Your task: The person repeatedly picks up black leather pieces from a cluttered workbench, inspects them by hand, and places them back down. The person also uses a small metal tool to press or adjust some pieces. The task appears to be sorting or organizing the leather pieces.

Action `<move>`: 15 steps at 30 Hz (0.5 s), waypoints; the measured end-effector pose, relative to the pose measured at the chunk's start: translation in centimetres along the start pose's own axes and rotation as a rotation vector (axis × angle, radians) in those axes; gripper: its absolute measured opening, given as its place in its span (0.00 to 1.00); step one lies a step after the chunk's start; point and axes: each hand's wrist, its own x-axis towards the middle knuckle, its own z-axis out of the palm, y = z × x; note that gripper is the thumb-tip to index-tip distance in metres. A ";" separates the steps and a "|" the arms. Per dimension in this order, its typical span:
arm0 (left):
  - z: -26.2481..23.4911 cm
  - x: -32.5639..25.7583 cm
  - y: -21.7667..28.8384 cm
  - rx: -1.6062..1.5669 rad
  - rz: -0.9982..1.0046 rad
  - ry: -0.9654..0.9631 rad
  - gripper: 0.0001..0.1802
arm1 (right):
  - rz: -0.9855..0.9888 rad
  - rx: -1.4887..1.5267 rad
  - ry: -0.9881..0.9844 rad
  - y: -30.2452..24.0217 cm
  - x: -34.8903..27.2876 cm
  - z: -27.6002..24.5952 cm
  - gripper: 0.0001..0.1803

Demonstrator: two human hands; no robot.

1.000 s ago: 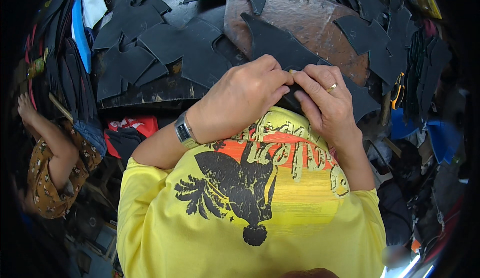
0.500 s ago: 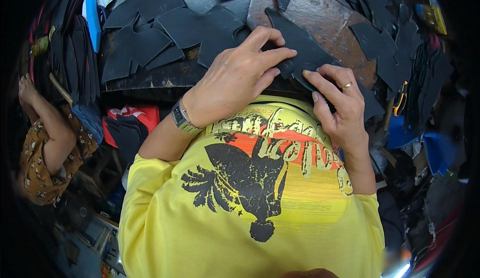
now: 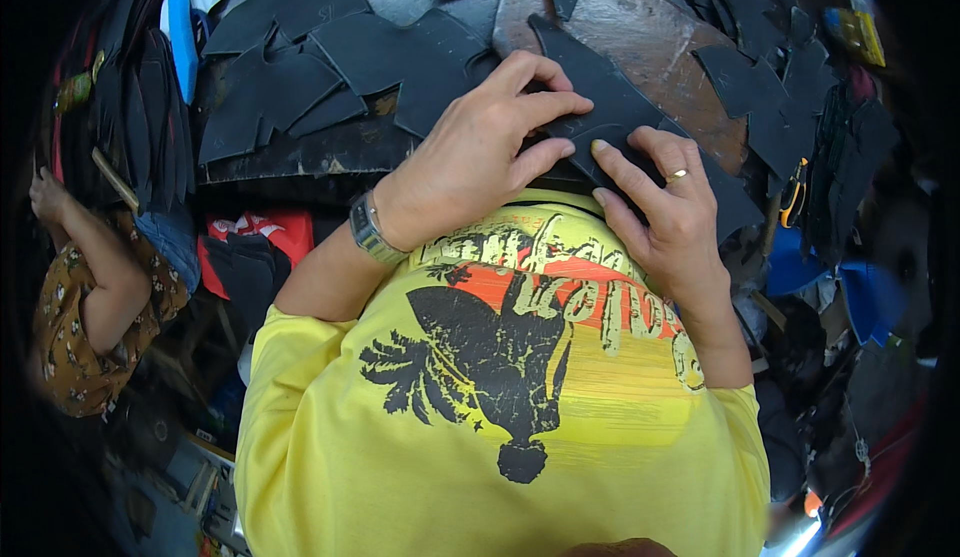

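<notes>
On the near edge of the table lies a black, leather-like cut piece (image 3: 590, 69), its narrow end pointing away from me. My left hand (image 3: 490, 122) rests on its left side, index finger stretched out and thumb apart, pressing the near part down. At the near right, my right hand (image 3: 665, 192) has index finger and thumb at a curved edge of black sheet, the thumb below and the index on top. What lies under the right fingers is partly hidden. More black cut pieces (image 3: 270, 97) overlap to the left of my hands.
The bare brown tabletop (image 3: 640, 17) shows beyond the piece. Black pieces hang at the left (image 3: 160, 127) and right. Orange-handled snips (image 3: 793, 197) hang at the right. Another person's arm (image 3: 110, 267) is at the far left. A red bag (image 3: 290, 232) sits below the table edge.
My right hand has shifted slightly left, toward my left hand, its index and thumb moving along the black sheet. The left hand stays nearly in place, its thumb reaching slightly further right.
</notes>
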 end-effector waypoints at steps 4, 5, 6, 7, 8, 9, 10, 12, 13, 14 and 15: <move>0.3 -0.2 1.5 0.096 -0.107 -0.011 0.20 | 0.046 0.054 0.014 0.2 -0.9 0.0 0.26; 0.2 -0.4 1.7 0.134 -0.141 -0.024 0.19 | 0.050 0.042 0.035 0.3 -1.3 0.0 0.26; 0.1 -0.4 1.9 0.186 -0.100 -0.014 0.20 | 0.053 0.032 0.055 0.3 -1.8 0.0 0.27; 0.2 -0.4 1.9 0.238 -0.061 -0.004 0.21 | 0.067 -0.013 0.064 0.4 -2.2 0.0 0.29; 0.2 -0.4 1.9 0.283 -0.024 0.003 0.21 | 0.093 -0.045 0.042 0.5 -2.6 0.1 0.31; 0.4 -0.3 1.9 0.369 0.046 -0.013 0.24 | 0.104 -0.072 0.029 0.6 -3.0 0.1 0.33; 0.5 -0.2 1.8 0.427 0.126 -0.039 0.24 | 0.131 -0.090 0.025 0.7 -3.3 0.2 0.35; 0.7 0.1 1.6 0.538 0.287 -0.111 0.25 | 0.139 -0.102 -0.034 0.8 -3.7 0.4 0.39; 1.0 -0.1 1.9 0.537 0.230 -0.240 0.27 | 0.139 -0.112 -0.038 0.9 -3.8 0.5 0.40; 1.2 0.0 2.1 0.556 0.243 -0.233 0.28 | 0.133 -0.118 -0.042 0.9 -3.8 0.5 0.40; 1.4 0.1 2.4 0.578 0.251 -0.230 0.29 | 0.137 -0.119 -0.047 1.0 -3.7 0.5 0.43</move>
